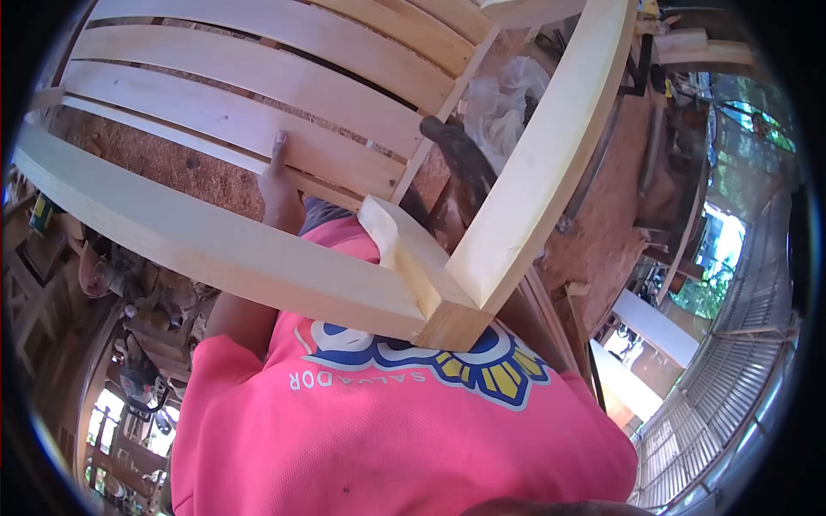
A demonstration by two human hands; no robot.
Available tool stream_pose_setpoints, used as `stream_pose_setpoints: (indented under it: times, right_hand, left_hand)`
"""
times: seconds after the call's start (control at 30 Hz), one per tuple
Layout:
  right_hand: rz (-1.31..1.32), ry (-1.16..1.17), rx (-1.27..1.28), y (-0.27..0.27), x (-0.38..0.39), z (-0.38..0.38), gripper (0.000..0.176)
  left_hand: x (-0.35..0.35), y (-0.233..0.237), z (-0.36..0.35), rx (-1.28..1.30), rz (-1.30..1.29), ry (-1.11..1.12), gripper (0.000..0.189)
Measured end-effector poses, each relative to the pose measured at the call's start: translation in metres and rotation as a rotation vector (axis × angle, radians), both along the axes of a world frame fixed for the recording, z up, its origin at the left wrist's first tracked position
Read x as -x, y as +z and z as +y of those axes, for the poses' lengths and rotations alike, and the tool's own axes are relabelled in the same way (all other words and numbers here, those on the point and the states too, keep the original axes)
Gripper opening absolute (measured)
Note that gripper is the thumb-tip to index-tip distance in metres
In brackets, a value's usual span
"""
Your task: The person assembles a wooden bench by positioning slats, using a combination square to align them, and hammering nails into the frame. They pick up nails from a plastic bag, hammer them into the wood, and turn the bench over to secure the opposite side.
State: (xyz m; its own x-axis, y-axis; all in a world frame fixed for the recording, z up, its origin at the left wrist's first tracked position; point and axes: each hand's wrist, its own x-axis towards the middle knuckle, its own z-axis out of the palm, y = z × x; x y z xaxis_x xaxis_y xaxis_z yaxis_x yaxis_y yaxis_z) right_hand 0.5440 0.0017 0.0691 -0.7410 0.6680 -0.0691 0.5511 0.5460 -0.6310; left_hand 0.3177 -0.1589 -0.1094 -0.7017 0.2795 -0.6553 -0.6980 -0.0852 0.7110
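Observation:
In front of me is a pale wooden slatted panel (pixel 185 112), part of a chair-like frame. My left hand (pixel 279 191) grips its near edge, thumb on top of the slat and the other fingers hidden underneath. On the panel's right side, my right hand (pixel 460 163) is closed at the side rail, with its fingers partly out of sight. A long curved wooden piece (pixel 215 249) crosses above my left forearm. Another curved piece (pixel 551 163) rises at the right. Both meet at a corner post (pixel 422 267) close to my pink shirt (pixel 413 430).
Clear plastic sheeting (pixel 508 103) lies beyond my right hand. Reddish sawdust covers the ground (pixel 602 224). Cluttered tools and wood pieces (pixel 142 378) stand at the left. Light boards (pixel 645 335) and a corrugated metal sheet (pixel 723 344) are at the right.

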Motion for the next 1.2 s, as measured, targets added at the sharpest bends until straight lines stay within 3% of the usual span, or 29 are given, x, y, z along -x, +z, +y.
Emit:
stream_pose_setpoints:
  times: [0.03,0.13,0.23,0.3,0.33,0.4,0.47,0.57,1.0,1.1,1.2]
  right_hand:
    - [-0.012,-0.001,0.007,-0.003,-0.004,0.0,0.037]
    - [-0.008,-0.005,0.019,-0.001,-0.007,-0.001,0.037]
    - [-0.004,-0.002,0.048,0.005,-0.012,-0.004,0.037]
    - [-0.023,-0.013,0.064,0.0,-0.013,-0.003,0.037]
    - [-0.019,-0.015,0.069,0.0,-0.016,-0.002,0.037]
    - [-0.007,-0.009,0.075,0.008,-0.019,-0.007,0.038]
    - [-0.008,-0.013,0.104,0.017,-0.024,-0.012,0.038]
    - [-0.016,-0.02,0.106,0.008,-0.024,-0.011,0.038]
    - [0.001,-0.04,0.09,0.0,-0.019,-0.015,0.039]
    - [-0.002,-0.049,0.08,-0.004,-0.015,-0.01,0.039]
    - [0.001,-0.054,0.071,-0.003,-0.014,-0.006,0.039]
  left_hand:
    - [0.002,0.001,-0.002,0.019,0.032,-0.014,0.071]
    - [0.02,0.008,-0.003,0.505,0.653,0.025,0.085]
    - [0.053,0.059,0.005,1.144,1.203,-0.224,0.088]
    - [0.048,0.089,0.044,1.178,1.159,-0.468,0.08]
    - [0.059,0.067,0.056,1.023,1.362,-0.553,0.073]
    - [0.052,0.072,0.095,0.875,1.524,-0.645,0.061]
    - [0.043,0.067,0.131,0.734,1.533,-0.75,0.058]
    - [0.037,0.053,0.165,0.782,1.717,-0.812,0.056]
    - [0.035,0.054,0.167,0.838,1.675,-0.882,0.061]
    - [0.028,0.064,0.168,0.788,1.878,-0.585,0.042]
    - [0.032,0.07,0.169,0.838,1.532,-1.004,0.066]
